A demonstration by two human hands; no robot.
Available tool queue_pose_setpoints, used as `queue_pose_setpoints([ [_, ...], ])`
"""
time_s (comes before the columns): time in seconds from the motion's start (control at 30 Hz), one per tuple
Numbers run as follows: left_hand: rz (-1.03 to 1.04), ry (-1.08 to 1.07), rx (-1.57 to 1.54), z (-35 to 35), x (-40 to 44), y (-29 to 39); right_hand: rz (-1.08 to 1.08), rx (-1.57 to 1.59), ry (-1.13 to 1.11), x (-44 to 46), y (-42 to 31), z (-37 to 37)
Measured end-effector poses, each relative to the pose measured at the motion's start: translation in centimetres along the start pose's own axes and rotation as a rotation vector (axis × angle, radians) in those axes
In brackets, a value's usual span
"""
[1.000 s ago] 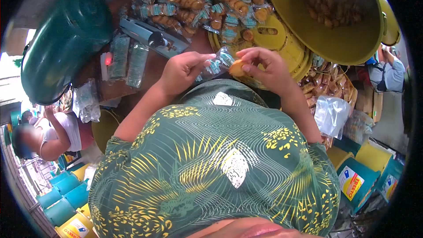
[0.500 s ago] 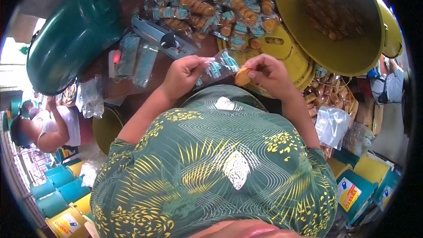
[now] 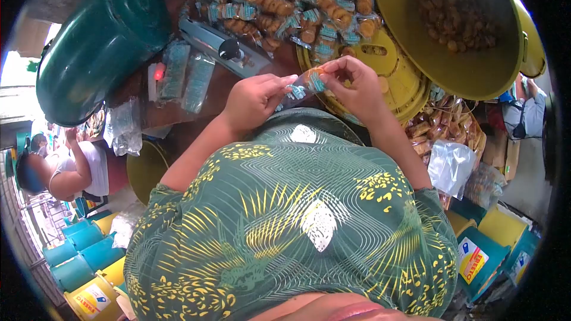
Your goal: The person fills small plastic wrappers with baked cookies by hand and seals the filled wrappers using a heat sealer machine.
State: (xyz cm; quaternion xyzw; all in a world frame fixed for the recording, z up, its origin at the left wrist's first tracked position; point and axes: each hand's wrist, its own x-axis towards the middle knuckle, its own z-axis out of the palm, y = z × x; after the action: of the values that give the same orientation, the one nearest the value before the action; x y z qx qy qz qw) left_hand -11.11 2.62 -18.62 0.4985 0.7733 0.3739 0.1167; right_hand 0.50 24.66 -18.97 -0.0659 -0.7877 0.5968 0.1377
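Observation:
My left hand [image 3: 256, 102] is closed in a pinch on a small clear plastic bag [image 3: 299, 90] with teal print, held slanted before my chest. At the bag's upper right end, the fingers of my right hand [image 3: 355, 88] are closed round some round orange-brown cookies [image 3: 314, 71]. Only an edge of the cookies shows at the bag's mouth; the fingers and film hide the rest. Beyond my hands lies a heap of filled cookie packets [image 3: 270, 3]. Flat printed bags [image 3: 198, 83] lie on the table to the left.
A blue bag sealer [image 3: 217, 47] stands behind my left hand. A big yellow tub [image 3: 386, 0] with loose cookies leans at the upper right, beside a yellow lid [image 3: 410, 77]. A green barrel [image 3: 98, 47] is at left. Another person [image 3: 65, 169] sits at far left.
My right hand has moved up and left, bringing the cookies from beside the bag to its mouth. The bag now tilts more steeply. My left hand keeps its pinch.

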Motion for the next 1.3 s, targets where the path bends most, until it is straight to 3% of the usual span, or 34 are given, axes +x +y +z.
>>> queue_pose_setpoints([
  [0.13, -0.161, -0.047, -0.296, 0.7, 0.4, -0.2, 0.044, 0.118, -0.098, -0.3, 0.2, 0.8],
  [0.23, -0.423, -0.173, -0.835, 0.9, 1.4, 0.9, -0.217, -0.210, -0.038, -0.4, -1.3, 1.2],
  [0.37, -0.395, -0.561, -0.563, 0.7, 2.5, -1.3, -0.034, -0.192, -0.120, -0.8, -2.0, 0.7],
  [0.47, -0.424, -0.512, -0.683, 0.8, 3.1, -1.0, 0.033, -0.109, 0.122, -0.9, 1.1, -2.3],
  [0.53, -0.322, -0.482, -0.619, 0.7, 3.5, -0.7, 0.040, -0.568, 0.328, -1.4, 5.2, -6.0],
  [0.6, -0.259, -0.467, -0.610, 0.8, 3.4, -0.9, 0.121, -1.120, 0.351, -3.6, 11.4, -9.1],
  [0.7, -0.222, -0.474, -0.614, 1.0, 3.5, -1.4, 0.523, -0.830, 0.216, -5.2, 12.2, -10.1],
  [0.8, -0.234, -0.512, -0.513, 1.0, 3.8, -1.0, 0.425, -0.510, 0.220, -4.9, 9.7, -9.5],
  [0.9, -0.217, -0.539, -0.461, 0.6, 4.2, -0.5, 0.019, -0.159, 0.307, -3.2, 3.5, -6.2],
  [1.0, -0.231, -0.530, -0.455, 0.6, 4.8, 0.2, -0.328, -0.348, -0.025, -1.4, -1.6, -5.2],
  [1.1, -0.270, -0.491, -0.490, 0.6, 4.8, 0.5, -0.265, -0.272, -0.252, -0.7, -2.3, -4.8],
  [1.3, -0.246, -0.446, -0.458, 0.8, 4.4, 1.2, -0.021, -0.182, -0.140, -0.3, -1.4, -3.5],
])
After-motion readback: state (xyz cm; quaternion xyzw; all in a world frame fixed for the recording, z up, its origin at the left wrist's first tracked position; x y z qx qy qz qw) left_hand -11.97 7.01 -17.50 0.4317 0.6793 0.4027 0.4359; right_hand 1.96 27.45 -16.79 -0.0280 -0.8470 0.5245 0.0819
